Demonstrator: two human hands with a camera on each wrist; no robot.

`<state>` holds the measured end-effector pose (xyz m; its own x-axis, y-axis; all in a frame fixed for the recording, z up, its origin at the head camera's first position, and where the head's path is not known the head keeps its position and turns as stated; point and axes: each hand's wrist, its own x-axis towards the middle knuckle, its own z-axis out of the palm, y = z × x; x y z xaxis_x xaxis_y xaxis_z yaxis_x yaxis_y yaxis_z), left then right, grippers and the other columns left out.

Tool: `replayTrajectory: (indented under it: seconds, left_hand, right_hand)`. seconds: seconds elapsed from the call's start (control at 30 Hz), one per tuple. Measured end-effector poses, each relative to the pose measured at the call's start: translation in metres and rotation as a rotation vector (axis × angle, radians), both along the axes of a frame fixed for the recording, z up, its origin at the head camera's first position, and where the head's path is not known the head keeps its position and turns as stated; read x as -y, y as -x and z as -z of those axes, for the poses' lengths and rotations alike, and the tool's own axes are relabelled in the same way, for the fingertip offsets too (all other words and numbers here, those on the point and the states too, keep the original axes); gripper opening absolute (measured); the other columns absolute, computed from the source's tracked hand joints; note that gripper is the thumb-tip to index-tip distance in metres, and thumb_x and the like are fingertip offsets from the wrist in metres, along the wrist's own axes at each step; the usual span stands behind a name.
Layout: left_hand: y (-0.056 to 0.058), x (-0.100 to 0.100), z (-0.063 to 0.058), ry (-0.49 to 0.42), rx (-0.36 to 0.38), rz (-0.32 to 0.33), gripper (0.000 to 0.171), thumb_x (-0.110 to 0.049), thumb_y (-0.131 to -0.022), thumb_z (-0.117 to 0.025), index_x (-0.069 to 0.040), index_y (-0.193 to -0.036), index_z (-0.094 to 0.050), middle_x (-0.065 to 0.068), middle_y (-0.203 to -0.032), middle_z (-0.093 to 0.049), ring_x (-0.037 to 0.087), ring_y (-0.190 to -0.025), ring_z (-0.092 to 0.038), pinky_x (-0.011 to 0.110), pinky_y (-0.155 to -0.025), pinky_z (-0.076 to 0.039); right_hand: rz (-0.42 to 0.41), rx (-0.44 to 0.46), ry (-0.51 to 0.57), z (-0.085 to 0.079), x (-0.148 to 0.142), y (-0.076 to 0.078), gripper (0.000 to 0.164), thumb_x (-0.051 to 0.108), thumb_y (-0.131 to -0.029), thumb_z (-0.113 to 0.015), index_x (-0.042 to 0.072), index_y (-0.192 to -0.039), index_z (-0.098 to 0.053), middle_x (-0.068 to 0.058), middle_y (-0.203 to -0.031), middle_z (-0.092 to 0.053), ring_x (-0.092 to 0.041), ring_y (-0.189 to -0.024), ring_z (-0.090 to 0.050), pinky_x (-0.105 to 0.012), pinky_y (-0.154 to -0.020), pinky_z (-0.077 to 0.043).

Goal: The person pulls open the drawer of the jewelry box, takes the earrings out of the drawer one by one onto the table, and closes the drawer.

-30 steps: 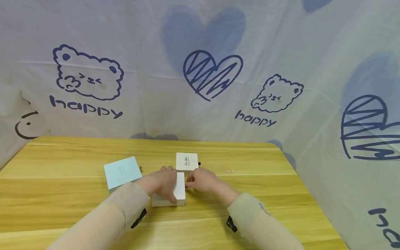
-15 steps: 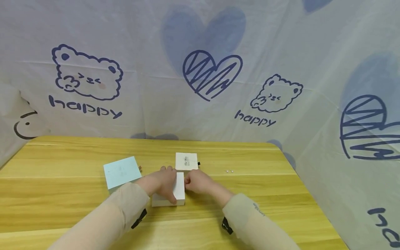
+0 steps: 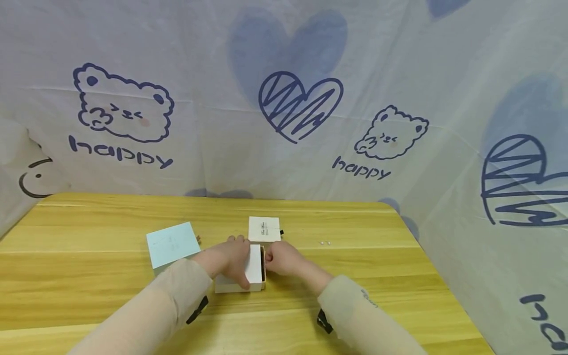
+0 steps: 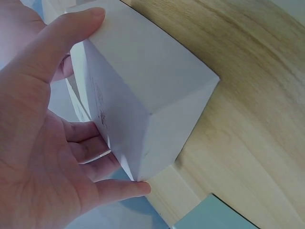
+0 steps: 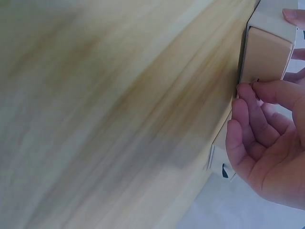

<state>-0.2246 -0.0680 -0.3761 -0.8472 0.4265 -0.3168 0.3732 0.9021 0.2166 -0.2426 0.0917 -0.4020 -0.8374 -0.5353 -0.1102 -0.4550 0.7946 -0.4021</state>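
Observation:
A white drawer box (image 3: pixel 254 268) lies on the table between my hands. My left hand (image 3: pixel 234 259) grips its sleeve from above; in the left wrist view the thumb (image 4: pixel 90 21) holds one long side and the fingers reach across the printed top to the other. The box's inner drawer (image 5: pixel 267 55) sticks out a little at the right end, with a dark gap along its top. My right hand (image 3: pixel 284 259) pinches a small dark pull tab (image 5: pixel 258 80) on the drawer's front between thumb and forefinger; most of the tab is hidden.
Just behind stands a smaller cream box (image 3: pixel 264 229) with black lettering and a black tab (image 3: pixel 281 232). A light blue box (image 3: pixel 173 244) sits to the left. Two tiny shiny white pieces (image 3: pixel 325 243) lie to the right. A printed cloth (image 3: pixel 213 162) hangs behind the table.
The right hand first reached the box's right end and closed its fingers there. It has since moved slightly right, and the drawer now shows outside the sleeve. The left hand has stayed put.

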Motion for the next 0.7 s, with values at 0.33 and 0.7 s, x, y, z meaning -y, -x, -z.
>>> replayTrajectory:
  seconds: [0.33, 0.7]
  left_hand:
    - [-0.001, 0.0, -0.001, 0.008, 0.008, 0.003, 0.096, -0.042, -0.059, -0.085, 0.009, -0.127, -0.042, 0.021, -0.118, -0.051, 0.032, -0.111, -0.048, 0.044, -0.101, -0.042]
    - [-0.001, 0.0, -0.001, -0.003, 0.005, 0.007, 0.096, -0.042, -0.059, -0.085, 0.009, -0.128, -0.042, 0.021, -0.119, -0.05, 0.032, -0.111, -0.048, 0.043, -0.102, -0.041]
  right_hand:
    - [0.017, 0.035, 0.004, -0.002, -0.013, -0.001, 0.047, -0.001, -0.077, -0.059, 0.018, -0.047, -0.03, 0.008, -0.044, -0.025, -0.007, -0.043, -0.025, -0.018, -0.046, -0.021]
    - [0.028, 0.077, -0.004, -0.005, -0.028, -0.002, 0.045, -0.001, -0.081, -0.057, 0.018, -0.049, -0.031, 0.008, -0.045, -0.034, -0.006, -0.044, -0.03, -0.016, -0.047, -0.025]
